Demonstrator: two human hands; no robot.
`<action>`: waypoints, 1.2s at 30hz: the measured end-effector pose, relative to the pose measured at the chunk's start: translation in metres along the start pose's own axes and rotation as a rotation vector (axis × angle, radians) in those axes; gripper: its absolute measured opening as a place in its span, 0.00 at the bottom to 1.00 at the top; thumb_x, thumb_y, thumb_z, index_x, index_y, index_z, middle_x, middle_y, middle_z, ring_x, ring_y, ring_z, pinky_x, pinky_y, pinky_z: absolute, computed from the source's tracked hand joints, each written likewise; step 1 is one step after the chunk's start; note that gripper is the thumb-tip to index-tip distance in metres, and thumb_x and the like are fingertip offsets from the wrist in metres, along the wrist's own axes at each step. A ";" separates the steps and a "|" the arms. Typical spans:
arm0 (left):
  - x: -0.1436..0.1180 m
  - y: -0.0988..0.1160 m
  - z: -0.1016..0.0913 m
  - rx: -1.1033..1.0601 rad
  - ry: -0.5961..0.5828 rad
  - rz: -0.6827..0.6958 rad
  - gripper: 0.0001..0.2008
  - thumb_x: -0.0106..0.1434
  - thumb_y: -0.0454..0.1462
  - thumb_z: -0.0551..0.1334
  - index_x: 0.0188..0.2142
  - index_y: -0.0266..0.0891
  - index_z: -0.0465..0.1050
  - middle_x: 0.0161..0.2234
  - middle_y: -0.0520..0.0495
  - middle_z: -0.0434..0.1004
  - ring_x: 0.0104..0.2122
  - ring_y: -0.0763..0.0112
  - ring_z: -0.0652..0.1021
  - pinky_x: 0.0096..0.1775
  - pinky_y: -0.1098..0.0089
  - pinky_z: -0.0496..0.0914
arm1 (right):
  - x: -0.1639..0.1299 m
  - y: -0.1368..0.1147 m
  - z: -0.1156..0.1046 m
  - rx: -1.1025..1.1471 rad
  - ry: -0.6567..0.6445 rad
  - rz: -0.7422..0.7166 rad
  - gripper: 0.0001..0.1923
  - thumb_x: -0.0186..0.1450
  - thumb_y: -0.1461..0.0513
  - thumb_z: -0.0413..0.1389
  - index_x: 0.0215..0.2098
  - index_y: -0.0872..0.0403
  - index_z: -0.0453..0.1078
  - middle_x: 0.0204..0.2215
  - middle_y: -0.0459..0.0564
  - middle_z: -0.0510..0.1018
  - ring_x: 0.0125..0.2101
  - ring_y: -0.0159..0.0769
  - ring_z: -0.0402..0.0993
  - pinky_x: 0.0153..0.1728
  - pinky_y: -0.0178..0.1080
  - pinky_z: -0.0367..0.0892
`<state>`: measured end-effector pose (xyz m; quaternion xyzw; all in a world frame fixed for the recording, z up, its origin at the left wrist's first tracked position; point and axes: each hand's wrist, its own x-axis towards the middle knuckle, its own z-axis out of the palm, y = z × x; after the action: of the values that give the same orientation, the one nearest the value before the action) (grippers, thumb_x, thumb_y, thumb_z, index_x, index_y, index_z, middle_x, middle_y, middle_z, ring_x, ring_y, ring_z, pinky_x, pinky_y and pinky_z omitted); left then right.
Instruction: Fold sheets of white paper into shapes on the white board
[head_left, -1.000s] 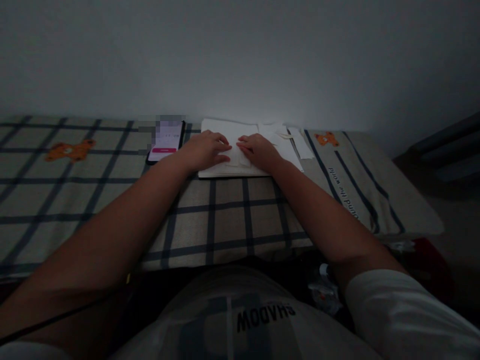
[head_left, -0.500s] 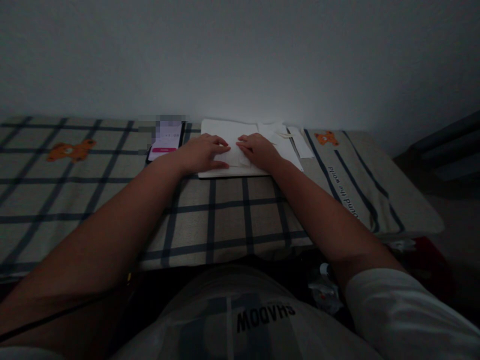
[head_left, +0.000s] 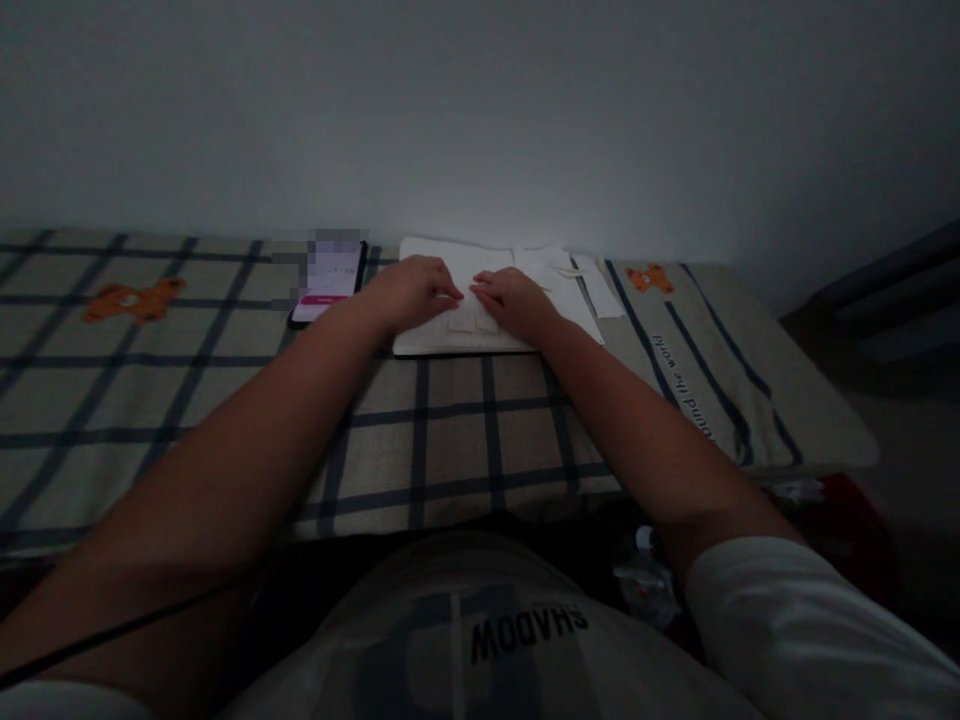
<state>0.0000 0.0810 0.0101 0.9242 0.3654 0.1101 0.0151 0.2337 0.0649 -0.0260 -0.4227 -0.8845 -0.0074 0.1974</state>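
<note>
A small folded white paper piece (head_left: pixel 471 318) lies on a white board (head_left: pixel 427 335) on the checked bedsheet (head_left: pixel 450 430). My left hand (head_left: pixel 412 290) and my right hand (head_left: pixel 510 300) rest on it from either side, fingertips almost meeting at its upper edge and pinching the paper there. The hands hide most of the piece. In this dim light the exact fold is hard to see.
A phone (head_left: pixel 328 282) with a lit screen lies left of the board. Loose white paper strips (head_left: pixel 592 285) sit at the board's right. The sheet's edge drops off at the right (head_left: pixel 840 450). A grey wall stands just behind.
My fingertips have moved up the paper piece and come closer together; the lower half of the piece now shows below them. The view has shifted slightly.
</note>
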 end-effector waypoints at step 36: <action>-0.038 0.020 -0.004 -0.108 -0.093 -0.086 0.37 0.70 0.51 0.54 0.70 0.30 0.61 0.71 0.34 0.59 0.71 0.54 0.61 0.70 0.54 0.54 | -0.002 -0.023 -0.011 0.042 -0.075 -0.065 0.21 0.76 0.61 0.45 0.56 0.59 0.77 0.58 0.60 0.79 0.54 0.46 0.74 0.61 0.52 0.63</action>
<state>-0.0150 0.0404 0.0091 0.9096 0.3972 0.0856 0.0864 0.2209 0.0465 -0.0133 -0.3893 -0.9046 0.0205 0.1726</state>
